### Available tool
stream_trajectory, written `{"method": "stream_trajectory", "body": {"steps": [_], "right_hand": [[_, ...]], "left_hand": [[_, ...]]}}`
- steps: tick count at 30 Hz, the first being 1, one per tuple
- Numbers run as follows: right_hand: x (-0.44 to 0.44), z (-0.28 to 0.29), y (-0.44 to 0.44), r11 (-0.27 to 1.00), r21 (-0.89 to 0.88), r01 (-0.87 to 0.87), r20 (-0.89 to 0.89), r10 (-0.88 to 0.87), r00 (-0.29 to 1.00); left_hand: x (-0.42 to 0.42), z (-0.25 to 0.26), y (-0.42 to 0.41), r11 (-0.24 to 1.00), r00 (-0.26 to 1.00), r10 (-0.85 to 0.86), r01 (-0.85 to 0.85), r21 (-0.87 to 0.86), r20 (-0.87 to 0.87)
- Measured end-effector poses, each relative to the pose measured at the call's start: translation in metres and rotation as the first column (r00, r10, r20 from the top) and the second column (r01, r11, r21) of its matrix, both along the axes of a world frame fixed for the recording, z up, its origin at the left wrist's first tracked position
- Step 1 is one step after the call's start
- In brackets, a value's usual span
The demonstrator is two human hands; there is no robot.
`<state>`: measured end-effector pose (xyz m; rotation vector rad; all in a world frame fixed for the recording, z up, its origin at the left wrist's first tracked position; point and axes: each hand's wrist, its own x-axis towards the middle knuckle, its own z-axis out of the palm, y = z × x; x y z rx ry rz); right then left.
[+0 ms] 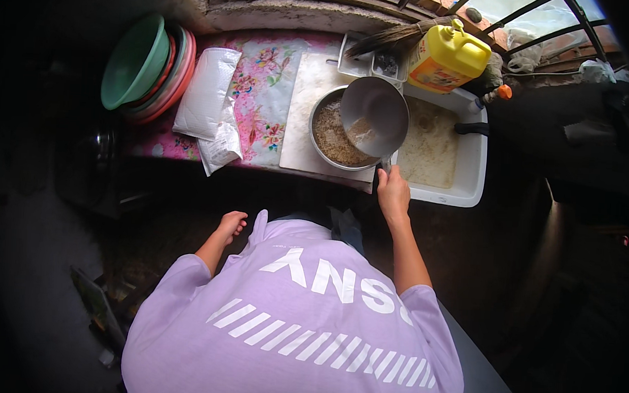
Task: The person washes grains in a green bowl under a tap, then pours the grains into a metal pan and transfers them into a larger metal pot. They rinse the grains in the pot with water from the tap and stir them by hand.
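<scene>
My right hand (393,194) grips the handle of a grey metal pan (377,112). This pan is tilted, its mouth over a round metal pot or basin (315,138). A little pale brown matter clings inside the pan's lower left. Coarse brown grain or bran (334,136) fills the bottom of the basin; the pan hides its right part. Under the basin is a pale flat board (305,97). Beside my body, away from the table, my left hand (231,227) hangs with its fingers curled and nothing visible in it.
Right of the board is a white sink (467,183) with murky water, and a dark handle (471,129) crosses its rim. A yellow jug (450,57), clear tubs (355,65) and a straw brush (389,37) stand behind. Leftward lie silver padded mailers (207,92) and stacked plastic basins (134,64).
</scene>
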<state>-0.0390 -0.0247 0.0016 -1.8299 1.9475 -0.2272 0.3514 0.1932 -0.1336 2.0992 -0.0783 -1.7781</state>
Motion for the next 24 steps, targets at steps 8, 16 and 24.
{"method": "stream_trajectory", "body": {"steps": [8,16,24], "right_hand": [[0.008,-0.028,-0.001,0.998,0.025,-0.058,-0.113,0.060,0.992],[0.008,-0.039,0.000,0.955,0.293,0.057,0.339,-0.159,0.927],[-0.005,-0.002,0.008,0.940,0.326,0.098,0.448,-0.245,0.860]], "left_hand": [[-0.001,0.001,0.001,1.000,1.000,0.020,-0.020,0.011,0.002],[-0.002,0.004,-0.008,1.000,1.000,0.007,-0.007,-0.001,0.000],[-0.006,0.001,-0.012,1.000,1.000,-0.027,0.027,0.011,0.005]]}}
